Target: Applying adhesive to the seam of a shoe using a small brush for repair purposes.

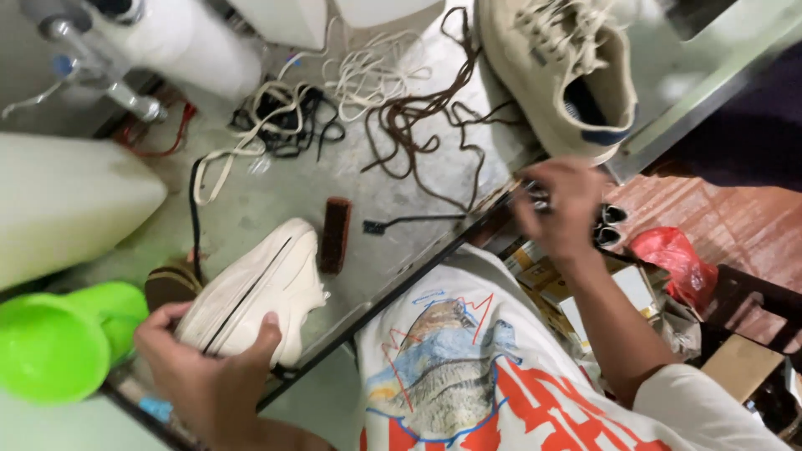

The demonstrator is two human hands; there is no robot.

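The left hand [209, 367] is clamped on a cream-white sneaker [255, 288] that lies on the grey metal surface [284, 192] near its front edge; the thumb presses on the shoe's side and the fingers curl around its heel end. A dark stripe runs along the sneaker's sole line.

The right hand [561, 209] is at the edge of the surface, its fingers drawn together around a small dark object that is too blurred to name, so I cannot tell exactly what it grips. Just beside this hand, below the edge, sit two small black cylindrical pieces [608, 225].

Just beside the white sneaker's toe lies a brown shoe brush [335, 235]. A beige suede sneaker [566, 71] with laces stands at the far right of the surface, its opening facing the camera. Between the two shoes lie loose laces: a tangle of brown laces [426, 125], cream laces [368, 75] and black laces [288, 125].

A bright green plastic jug [58, 342] stands at the left, near the left hand. A large white container [67, 200] lies behind it. A red plastic bag [672, 259] rests on clutter below the surface at the right.
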